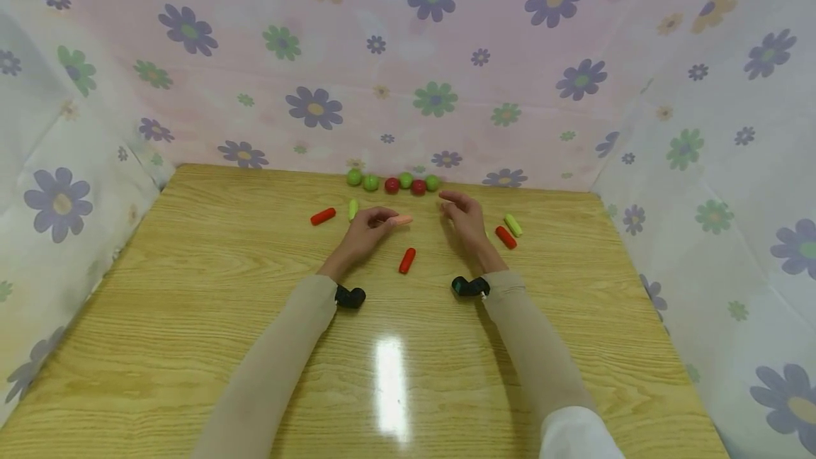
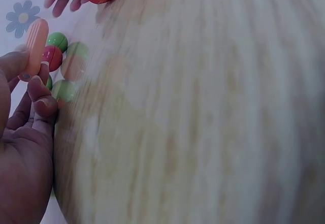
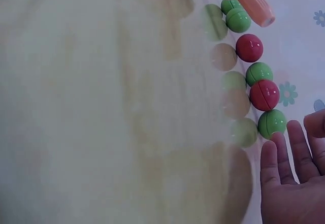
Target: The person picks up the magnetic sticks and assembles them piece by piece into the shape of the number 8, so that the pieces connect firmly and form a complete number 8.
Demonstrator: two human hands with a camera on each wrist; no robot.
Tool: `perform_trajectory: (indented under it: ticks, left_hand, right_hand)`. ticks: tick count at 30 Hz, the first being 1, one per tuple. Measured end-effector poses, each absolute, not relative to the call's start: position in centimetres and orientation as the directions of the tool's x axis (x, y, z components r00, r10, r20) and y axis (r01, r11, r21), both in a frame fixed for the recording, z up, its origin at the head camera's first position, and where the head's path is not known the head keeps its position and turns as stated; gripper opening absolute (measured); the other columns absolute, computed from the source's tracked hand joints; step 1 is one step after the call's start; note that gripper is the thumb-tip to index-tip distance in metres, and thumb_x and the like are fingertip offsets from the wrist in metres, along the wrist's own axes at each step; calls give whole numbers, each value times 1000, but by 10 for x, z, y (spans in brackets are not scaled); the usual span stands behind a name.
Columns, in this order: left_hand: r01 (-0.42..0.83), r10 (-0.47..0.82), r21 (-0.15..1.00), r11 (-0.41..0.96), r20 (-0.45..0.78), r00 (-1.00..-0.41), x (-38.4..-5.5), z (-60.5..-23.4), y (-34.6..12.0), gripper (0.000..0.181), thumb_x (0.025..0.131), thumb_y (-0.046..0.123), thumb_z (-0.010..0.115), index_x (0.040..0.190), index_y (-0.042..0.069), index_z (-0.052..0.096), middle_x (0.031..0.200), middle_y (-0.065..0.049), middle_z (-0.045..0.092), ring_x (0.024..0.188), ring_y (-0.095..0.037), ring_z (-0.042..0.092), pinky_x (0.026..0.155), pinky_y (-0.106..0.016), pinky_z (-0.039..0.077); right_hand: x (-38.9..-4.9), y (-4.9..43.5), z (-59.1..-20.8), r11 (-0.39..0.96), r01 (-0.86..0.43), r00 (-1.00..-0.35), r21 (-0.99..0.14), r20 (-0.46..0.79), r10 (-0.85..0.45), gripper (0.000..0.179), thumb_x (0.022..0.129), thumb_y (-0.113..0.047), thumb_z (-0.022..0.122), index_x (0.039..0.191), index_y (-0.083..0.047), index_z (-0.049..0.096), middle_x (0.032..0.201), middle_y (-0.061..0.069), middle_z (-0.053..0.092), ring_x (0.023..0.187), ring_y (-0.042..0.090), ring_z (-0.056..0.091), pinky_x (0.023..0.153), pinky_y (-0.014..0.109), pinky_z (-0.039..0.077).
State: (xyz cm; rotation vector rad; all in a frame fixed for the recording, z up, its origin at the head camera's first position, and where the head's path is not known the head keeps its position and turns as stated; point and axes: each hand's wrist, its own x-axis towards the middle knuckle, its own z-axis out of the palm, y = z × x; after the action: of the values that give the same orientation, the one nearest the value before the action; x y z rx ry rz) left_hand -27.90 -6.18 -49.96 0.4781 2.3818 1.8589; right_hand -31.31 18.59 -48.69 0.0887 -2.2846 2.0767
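Observation:
My left hand pinches a peach-orange ridged stick between thumb and fingertips, held up off the wood in the left wrist view. The stick has rounded edges there, and a pale flat end shows in the right wrist view. To the right, my right hand hovers with its fingers extended and nothing in them. Its fingers appear close to the last green ball of a row. On the table between my forearms lies a red stick.
Green balls and red balls line the table's back edge against a flowered cloth. Left of my left hand lie a red stick and a yellow-green piece. Another red stick and yellow-green piece lie at right.

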Motion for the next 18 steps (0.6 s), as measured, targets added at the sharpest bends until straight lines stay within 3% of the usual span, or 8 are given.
perform_trajectory:
  ticks: [4, 9, 11, 14, 18]
  left_hand:
    - [200, 295, 958, 204, 134, -946, -280, -500, -62, 32, 104, 25, 60, 126, 3, 68, 124, -15, 68, 107, -28, 63, 94, -38, 48]
    - [191, 298, 961, 198, 126, -946, -280, -498, -62, 31, 104, 24, 61, 125, 2, 68, 125, -17, 68, 112, -31, 63, 97, -42, 48]
    - [183, 298, 959, 214, 114, -948, -280, -498, -61, 32, 104, 25, 61, 125, 2, 68, 126, -16, 67, 113, -30, 62, 98, -43, 47]
    - [171, 295, 957, 235, 97, -951, -281, -497, -60, 33, 105, 26, 60, 126, 2, 68, 127, -16, 67, 112, -28, 62, 98, -42, 47]
    - [164, 283, 954, 250, 90, -955, -282, -497, -58, 34, 105, 27, 59, 126, 2, 68, 127, -16, 67, 112, -28, 61, 98, -41, 47]
  right_hand:
    - [-324, 185, -482, 149, -120, -993, -981, 118, -21, 32, 101, 3, 52, 130, 10, 62, 133, 31, 59, 100, 22, 59, 83, 25, 50]
    - [-330, 181, -461, 209, -157, -987, -965, 144, -76, 35, 100, 3, 55, 134, 12, 58, 139, 30, 55, 120, 34, 54, 88, 23, 45]
    - [-334, 180, -457, 219, -168, -984, -961, 149, -103, 37, 101, 3, 54, 136, 11, 56, 142, 29, 54, 128, 42, 49, 96, 30, 45]
    - [-345, 182, -462, 242, -195, -977, -950, 166, -135, 38, 102, 0, 53, 139, 7, 57, 147, 24, 51, 132, 41, 46, 107, 46, 43]
    - [-353, 182, -464, 342, -215, -971, -915, 162, -178, 38, 103, -2, 50, 140, 3, 57, 153, 19, 47, 134, 40, 44, 112, 52, 38]
